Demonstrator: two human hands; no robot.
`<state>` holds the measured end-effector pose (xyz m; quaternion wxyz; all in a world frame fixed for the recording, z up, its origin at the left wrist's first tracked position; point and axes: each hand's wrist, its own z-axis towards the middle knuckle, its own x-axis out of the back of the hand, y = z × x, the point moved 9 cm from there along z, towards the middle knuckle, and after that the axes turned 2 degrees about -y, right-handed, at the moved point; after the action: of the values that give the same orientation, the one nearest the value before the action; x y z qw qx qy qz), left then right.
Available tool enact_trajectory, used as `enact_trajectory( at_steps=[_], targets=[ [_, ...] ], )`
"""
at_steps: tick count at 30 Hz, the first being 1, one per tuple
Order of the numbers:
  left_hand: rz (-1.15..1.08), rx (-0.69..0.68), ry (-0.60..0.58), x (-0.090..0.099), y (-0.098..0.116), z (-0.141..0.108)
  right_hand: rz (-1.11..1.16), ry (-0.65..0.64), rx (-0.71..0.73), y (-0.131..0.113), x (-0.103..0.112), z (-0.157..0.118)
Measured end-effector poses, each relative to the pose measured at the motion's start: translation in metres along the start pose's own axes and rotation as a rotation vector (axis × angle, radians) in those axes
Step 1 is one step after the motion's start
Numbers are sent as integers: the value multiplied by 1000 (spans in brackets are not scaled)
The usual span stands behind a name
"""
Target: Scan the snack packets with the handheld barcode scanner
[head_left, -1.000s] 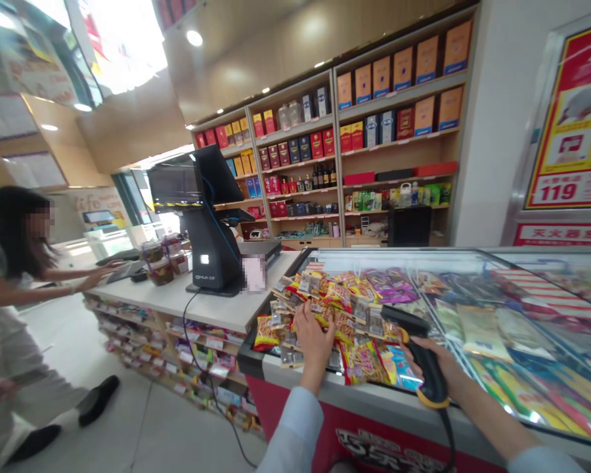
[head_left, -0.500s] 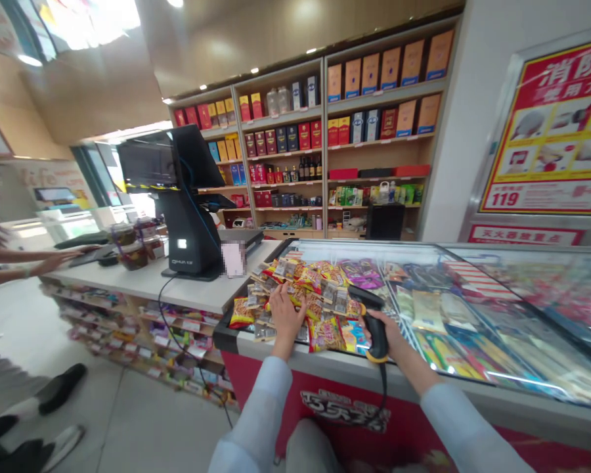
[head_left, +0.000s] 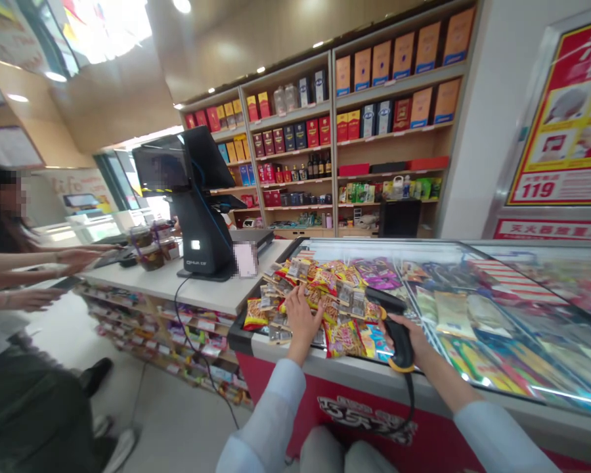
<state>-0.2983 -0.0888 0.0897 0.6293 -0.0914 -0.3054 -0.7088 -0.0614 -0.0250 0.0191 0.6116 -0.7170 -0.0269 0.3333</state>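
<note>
My left hand (head_left: 303,318) lies over a pile of small snack packets (head_left: 345,338), its fingers spread and touching the bags. Most packets are yellow and red, and some show grey, see-through sides. My right hand (head_left: 411,338) is wrapped round the handle of a black and yellow barcode scanner (head_left: 398,335). The scanner's head points left, close to the pile's right side, and its cable hangs down in front of the freezer. Packets and hands are above the glass top of a chest freezer (head_left: 285,358). Whether my left fingers pinch any packet is hard to see.
A black checkout terminal (head_left: 204,217) stands on the white counter (head_left: 217,292) to the left, with packaged tubs (head_left: 150,256) beside it. Other people's hands (head_left: 34,299) reach in at the far left. Shelves of boxed bottles (head_left: 295,138) line the back wall.
The view has shifted slightly, so the scene sits further right. At the left, people have come further into view. My hands keep nearly the same places at the packets and scanner.
</note>
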Motion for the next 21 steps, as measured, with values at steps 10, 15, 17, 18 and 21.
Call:
enact_trajectory(
  at_steps=[10, 15, 17, 18, 21],
  targets=[
    [8, 27, -8, 1, -1, 0, 113, -18, 150, -33, -24, -3],
    [5, 34, -8, 0, -3, 1, 202, -112, 287, -93, -98, 6],
    [5, 31, -7, -1, -4, 0, 233, -142, 382, -127, -126, 4],
    [6, 30, -3, -1, -4, 0, 238, -156, 403, -142, -137, 2],
    [10, 20, 6, 0, -4, -2, 247, -155, 428, -174, -145, -11]
  ],
)
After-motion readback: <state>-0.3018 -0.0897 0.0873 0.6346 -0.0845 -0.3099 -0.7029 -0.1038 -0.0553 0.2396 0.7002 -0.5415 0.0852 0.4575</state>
